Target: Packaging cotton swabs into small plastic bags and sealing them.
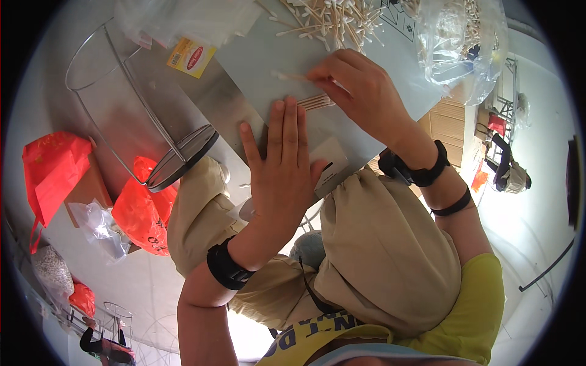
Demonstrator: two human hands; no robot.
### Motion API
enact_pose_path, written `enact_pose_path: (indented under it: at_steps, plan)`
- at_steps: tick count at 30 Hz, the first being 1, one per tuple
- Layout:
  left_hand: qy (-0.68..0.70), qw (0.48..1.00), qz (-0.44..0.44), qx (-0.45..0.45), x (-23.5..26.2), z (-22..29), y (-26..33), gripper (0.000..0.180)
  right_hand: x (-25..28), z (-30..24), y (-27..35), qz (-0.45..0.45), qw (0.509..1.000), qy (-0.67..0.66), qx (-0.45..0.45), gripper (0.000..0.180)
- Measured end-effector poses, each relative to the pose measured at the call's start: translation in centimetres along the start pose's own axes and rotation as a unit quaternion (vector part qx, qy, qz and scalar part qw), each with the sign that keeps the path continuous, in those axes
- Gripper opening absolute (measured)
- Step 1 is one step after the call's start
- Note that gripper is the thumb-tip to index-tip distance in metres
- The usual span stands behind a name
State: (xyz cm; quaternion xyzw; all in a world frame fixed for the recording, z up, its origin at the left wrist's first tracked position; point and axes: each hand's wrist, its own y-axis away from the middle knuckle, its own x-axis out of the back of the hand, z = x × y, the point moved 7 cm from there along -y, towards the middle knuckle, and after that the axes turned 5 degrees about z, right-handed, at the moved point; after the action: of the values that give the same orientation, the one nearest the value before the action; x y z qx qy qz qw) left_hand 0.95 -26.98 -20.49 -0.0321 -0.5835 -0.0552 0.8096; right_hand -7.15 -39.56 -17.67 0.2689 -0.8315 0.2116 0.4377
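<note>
Swab pile (pixel 332 21) behind board (pixel 256 67), bag (pixel 464 36) right.

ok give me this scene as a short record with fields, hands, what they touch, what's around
left hand: left hand flat, fingers spread, pressing on the grey flat board
right hand: right hand pinching a single wooden cotton swab at its stick
between hands: small aligned row of wooden swabs at the left fingertips
top of board: loose heap of cotton swabs
upper right: clear plastic bag of swabs
left: metal wire frame; red plastic bags
wrists: black bands on both
</note>
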Motion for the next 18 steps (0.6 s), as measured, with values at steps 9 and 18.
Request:
enact_pose_path:
  at_steps: [9,18]
  plan:
    - [0.004,1.0,0.017,-0.007,-0.2,0.1,-0.2,0.085,0.5,-0.2,1.1,-0.011,0.996,-0.012,0.083,0.019]
    - [0.041,0.999,0.032,-0.003,0.0,-0.1,-0.3,0.083,-0.9,-1.7,4.6,-0.024,0.995,0.023,0.096,0.062]
